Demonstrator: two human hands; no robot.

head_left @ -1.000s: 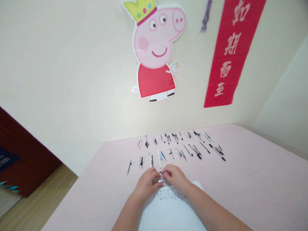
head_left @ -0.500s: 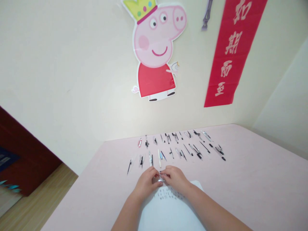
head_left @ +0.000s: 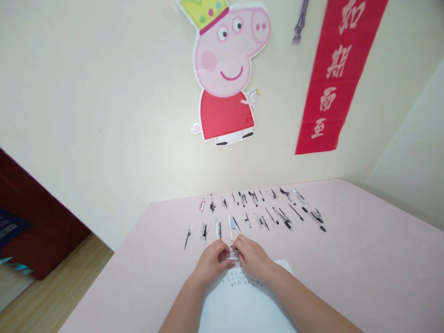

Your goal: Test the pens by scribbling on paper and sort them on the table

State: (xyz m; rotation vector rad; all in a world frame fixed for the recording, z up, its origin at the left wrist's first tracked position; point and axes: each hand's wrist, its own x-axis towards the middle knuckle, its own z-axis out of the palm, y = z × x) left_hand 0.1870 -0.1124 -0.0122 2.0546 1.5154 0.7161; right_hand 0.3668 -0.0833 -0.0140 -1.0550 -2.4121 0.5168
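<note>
- Pink counter (head_left: 364, 263) butts against the wall at its far edge.
- Pens (head_left: 279, 215) and pen parts lie in two loose rows near that wall.
- White paper (head_left: 243, 310) with dark writing lies at the near edge.

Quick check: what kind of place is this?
Most likely a room in a home: a cartoon pig cutout and a red banner with Chinese characters hang on the wall, and pens lie in rows on a pink table where the left hand and right hand pinch a small clear part.
</note>
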